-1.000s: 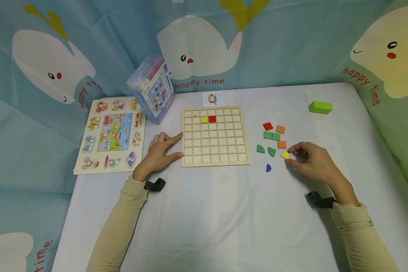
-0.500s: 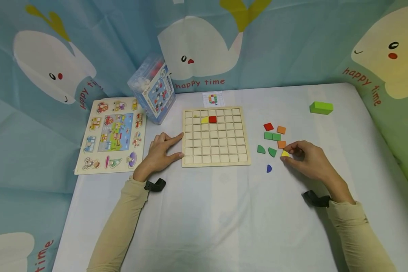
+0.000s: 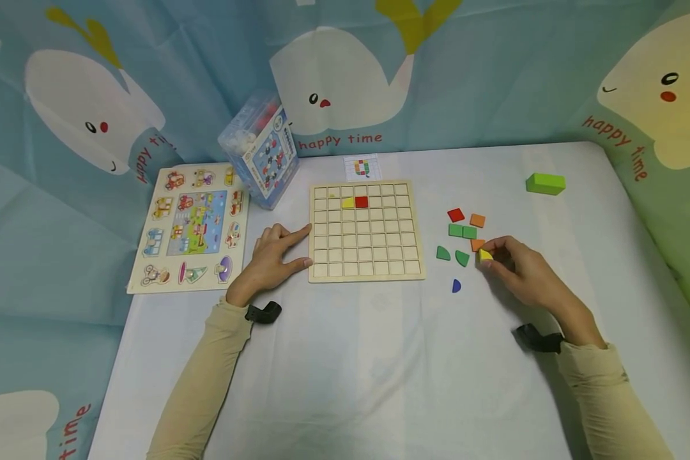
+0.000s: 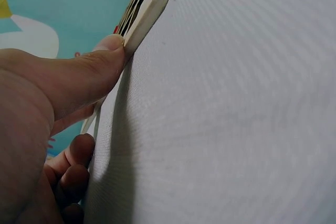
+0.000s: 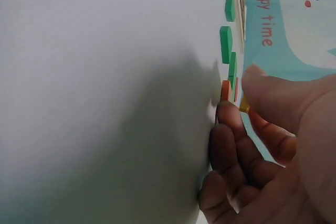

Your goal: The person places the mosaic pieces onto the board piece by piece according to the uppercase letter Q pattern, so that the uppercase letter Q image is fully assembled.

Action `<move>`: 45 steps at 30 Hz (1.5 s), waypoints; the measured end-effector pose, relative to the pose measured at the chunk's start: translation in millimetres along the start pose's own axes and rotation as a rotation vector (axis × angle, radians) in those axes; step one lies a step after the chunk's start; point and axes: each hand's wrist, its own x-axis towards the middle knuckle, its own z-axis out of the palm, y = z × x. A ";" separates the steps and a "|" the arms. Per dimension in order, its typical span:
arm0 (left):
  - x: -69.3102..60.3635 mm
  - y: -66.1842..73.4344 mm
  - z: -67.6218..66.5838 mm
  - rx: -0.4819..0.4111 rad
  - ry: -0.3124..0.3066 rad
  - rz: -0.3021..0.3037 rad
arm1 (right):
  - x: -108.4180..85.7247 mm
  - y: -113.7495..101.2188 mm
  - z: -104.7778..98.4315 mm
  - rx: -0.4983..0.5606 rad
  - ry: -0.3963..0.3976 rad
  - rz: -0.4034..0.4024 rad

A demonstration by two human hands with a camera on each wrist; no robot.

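Note:
A wooden grid board lies mid-table, with a yellow piece and a red square side by side in its upper cells. My left hand touches the board's left edge with thumb and index finger; in the left wrist view the thumb of that hand presses the board's side. Right of the board, my right hand pinches a yellow piece between thumb and index finger, beside an orange square. In the right wrist view my right hand partly hides that yellow piece.
Near the right hand lie a red square, green squares, green quarter pieces, a blue half-circle and another orange square. A pattern card, plastic box, vehicle puzzle and green block stand or lie farther out.
My right hand has moved slightly left, and the yellow piece that lay flat at its fingertips is now tilted up in its pinch. The left hand stays at the board's edge.

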 end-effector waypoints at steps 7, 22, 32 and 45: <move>1.1 -1.8 1.0 0.000 0.007 0.014 | 16.2 -6.4 -0.2 0.086 0.079 -0.075; 2.0 -0.4 0.0 0.011 -0.007 -0.001 | 69.6 -36.9 9.2 0.202 0.140 -0.063; 0.3 0.3 -0.6 0.003 -0.008 0.004 | 97.9 -48.5 24.1 0.207 0.131 -0.135; 1.6 0.4 -1.7 -0.003 -0.013 -0.001 | 124.8 -60.4 39.2 0.222 0.087 -0.134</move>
